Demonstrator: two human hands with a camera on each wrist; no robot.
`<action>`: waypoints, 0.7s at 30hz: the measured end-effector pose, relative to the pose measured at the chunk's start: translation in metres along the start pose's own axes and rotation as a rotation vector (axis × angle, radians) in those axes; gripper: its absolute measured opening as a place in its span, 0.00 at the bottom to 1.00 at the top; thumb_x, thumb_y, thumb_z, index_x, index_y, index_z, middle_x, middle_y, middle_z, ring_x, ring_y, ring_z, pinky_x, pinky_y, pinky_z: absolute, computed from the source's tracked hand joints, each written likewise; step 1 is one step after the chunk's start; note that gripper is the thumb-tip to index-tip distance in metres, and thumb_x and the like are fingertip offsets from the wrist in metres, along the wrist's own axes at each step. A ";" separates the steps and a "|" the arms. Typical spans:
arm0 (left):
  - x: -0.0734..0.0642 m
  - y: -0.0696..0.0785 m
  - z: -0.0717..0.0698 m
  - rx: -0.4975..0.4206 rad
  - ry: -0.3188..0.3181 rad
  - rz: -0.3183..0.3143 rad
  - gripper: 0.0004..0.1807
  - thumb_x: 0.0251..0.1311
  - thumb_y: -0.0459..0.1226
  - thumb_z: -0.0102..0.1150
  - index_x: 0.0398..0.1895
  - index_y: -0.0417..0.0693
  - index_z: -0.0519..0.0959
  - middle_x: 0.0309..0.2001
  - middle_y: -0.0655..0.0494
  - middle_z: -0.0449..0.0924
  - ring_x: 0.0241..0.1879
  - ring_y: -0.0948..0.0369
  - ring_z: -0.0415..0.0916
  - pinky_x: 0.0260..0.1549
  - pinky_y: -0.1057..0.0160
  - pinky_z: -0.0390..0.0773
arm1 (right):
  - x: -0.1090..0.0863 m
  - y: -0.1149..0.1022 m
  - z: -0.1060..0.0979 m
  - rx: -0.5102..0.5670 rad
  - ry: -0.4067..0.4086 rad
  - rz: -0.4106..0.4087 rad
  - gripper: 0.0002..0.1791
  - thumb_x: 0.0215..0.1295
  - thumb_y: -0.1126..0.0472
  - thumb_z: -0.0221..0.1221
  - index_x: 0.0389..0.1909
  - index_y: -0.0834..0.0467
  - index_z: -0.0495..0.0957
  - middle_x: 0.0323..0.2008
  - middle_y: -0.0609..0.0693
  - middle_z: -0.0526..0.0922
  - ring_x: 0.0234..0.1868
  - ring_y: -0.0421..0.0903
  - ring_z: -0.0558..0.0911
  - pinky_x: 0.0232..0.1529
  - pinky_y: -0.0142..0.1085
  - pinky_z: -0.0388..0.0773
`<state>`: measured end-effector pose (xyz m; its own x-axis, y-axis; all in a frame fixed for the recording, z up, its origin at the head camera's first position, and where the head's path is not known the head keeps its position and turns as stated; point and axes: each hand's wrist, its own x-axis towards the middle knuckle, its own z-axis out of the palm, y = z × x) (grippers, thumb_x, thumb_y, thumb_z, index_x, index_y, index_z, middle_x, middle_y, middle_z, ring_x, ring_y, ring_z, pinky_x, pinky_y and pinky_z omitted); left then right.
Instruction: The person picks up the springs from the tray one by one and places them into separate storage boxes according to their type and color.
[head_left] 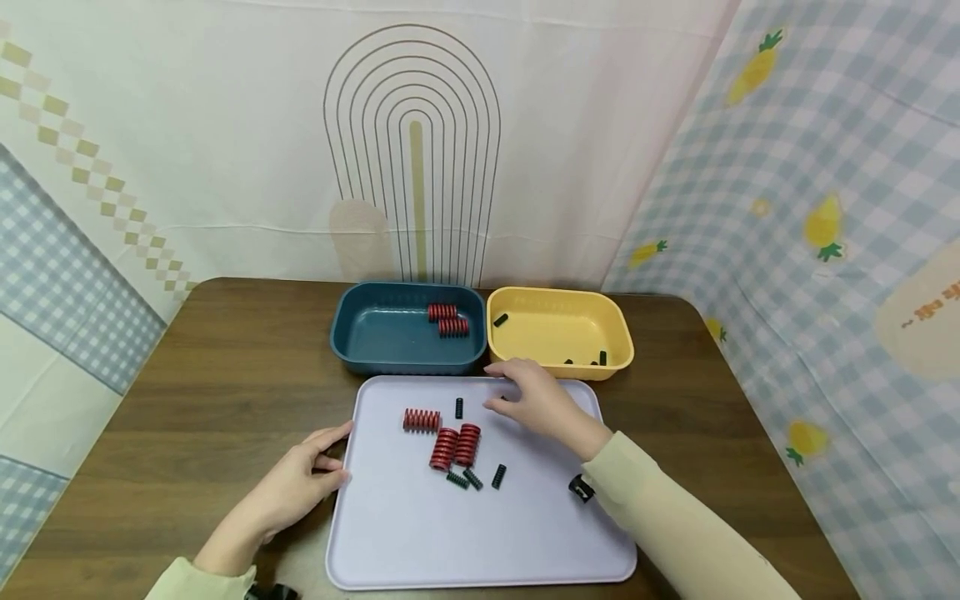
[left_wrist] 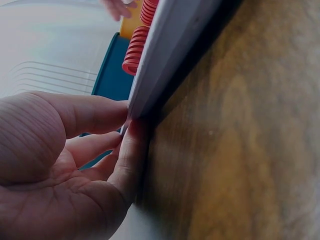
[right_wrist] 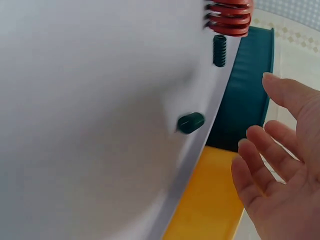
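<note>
Hovering near a spring [right_wrist: 191, 122], empty right hand [head_left: 536, 396] has fingers parted; left hand [head_left: 298, 481], loosely uncurled, touches tray [head_left: 480, 537]

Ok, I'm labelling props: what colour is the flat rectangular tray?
The flat rectangular tray is pale lilac, clearest in the head view.
</note>
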<state>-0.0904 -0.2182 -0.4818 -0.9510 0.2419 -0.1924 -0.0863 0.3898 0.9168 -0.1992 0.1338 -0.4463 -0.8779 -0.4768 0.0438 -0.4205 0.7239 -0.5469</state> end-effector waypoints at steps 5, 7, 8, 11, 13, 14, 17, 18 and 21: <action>0.000 0.001 0.000 -0.004 -0.002 -0.005 0.36 0.59 0.25 0.60 0.72 0.41 0.61 0.67 0.43 0.61 0.47 0.52 0.74 0.39 0.66 0.77 | -0.005 0.012 0.001 -0.004 -0.053 0.016 0.27 0.58 0.53 0.69 0.58 0.57 0.77 0.50 0.49 0.80 0.50 0.45 0.77 0.52 0.42 0.73; 0.000 0.001 0.000 -0.005 0.000 -0.006 0.36 0.59 0.25 0.60 0.72 0.41 0.62 0.67 0.43 0.61 0.47 0.52 0.74 0.39 0.66 0.77 | -0.007 0.016 0.002 -0.005 -0.068 0.032 0.28 0.57 0.53 0.69 0.58 0.57 0.77 0.50 0.48 0.80 0.50 0.43 0.77 0.52 0.40 0.73; 0.000 0.000 0.000 -0.006 0.000 -0.007 0.36 0.59 0.25 0.60 0.72 0.42 0.62 0.67 0.43 0.61 0.47 0.52 0.74 0.39 0.66 0.77 | -0.007 0.018 0.002 -0.006 -0.075 0.040 0.28 0.57 0.52 0.69 0.58 0.57 0.77 0.51 0.47 0.80 0.50 0.42 0.77 0.52 0.39 0.73; 0.000 0.000 0.000 -0.010 -0.003 -0.008 0.36 0.59 0.26 0.60 0.72 0.42 0.61 0.67 0.43 0.61 0.47 0.53 0.74 0.39 0.66 0.77 | -0.008 0.022 0.003 -0.008 -0.099 0.057 0.29 0.56 0.53 0.70 0.58 0.56 0.77 0.51 0.46 0.80 0.50 0.40 0.77 0.53 0.37 0.73; 0.000 0.000 0.000 -0.014 -0.006 -0.008 0.36 0.59 0.26 0.60 0.72 0.42 0.61 0.68 0.43 0.60 0.48 0.53 0.74 0.39 0.66 0.77 | -0.010 0.024 0.003 -0.010 -0.111 0.057 0.29 0.56 0.53 0.70 0.58 0.56 0.77 0.51 0.46 0.80 0.51 0.40 0.76 0.54 0.37 0.72; -0.001 0.000 0.000 -0.015 -0.008 -0.007 0.36 0.59 0.26 0.60 0.72 0.42 0.61 0.68 0.43 0.60 0.48 0.53 0.74 0.39 0.66 0.77 | -0.010 0.025 0.004 -0.014 -0.115 0.053 0.29 0.55 0.54 0.71 0.58 0.56 0.77 0.51 0.46 0.80 0.51 0.40 0.76 0.55 0.37 0.71; -0.001 0.000 0.000 -0.020 -0.008 -0.008 0.37 0.59 0.26 0.60 0.72 0.41 0.61 0.68 0.43 0.60 0.48 0.53 0.74 0.39 0.66 0.77 | -0.012 0.027 0.005 -0.025 -0.128 0.050 0.30 0.55 0.55 0.70 0.59 0.56 0.76 0.50 0.45 0.79 0.50 0.39 0.76 0.54 0.38 0.71; -0.001 0.000 0.000 -0.021 -0.010 -0.007 0.37 0.59 0.26 0.60 0.72 0.41 0.61 0.68 0.42 0.60 0.48 0.53 0.74 0.39 0.66 0.77 | -0.012 0.027 0.005 -0.029 -0.132 0.050 0.30 0.55 0.55 0.70 0.59 0.56 0.76 0.50 0.45 0.79 0.49 0.39 0.75 0.54 0.38 0.71; -0.001 0.001 -0.001 -0.020 -0.007 -0.011 0.36 0.59 0.25 0.60 0.72 0.42 0.61 0.68 0.43 0.60 0.48 0.53 0.74 0.39 0.66 0.77 | -0.014 0.027 0.005 -0.039 -0.144 0.054 0.28 0.56 0.56 0.70 0.59 0.55 0.76 0.47 0.45 0.77 0.45 0.39 0.74 0.50 0.38 0.72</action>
<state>-0.0900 -0.2186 -0.4808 -0.9478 0.2443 -0.2051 -0.1029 0.3744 0.9216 -0.1976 0.1576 -0.4661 -0.8587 -0.5012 -0.1070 -0.3846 0.7681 -0.5120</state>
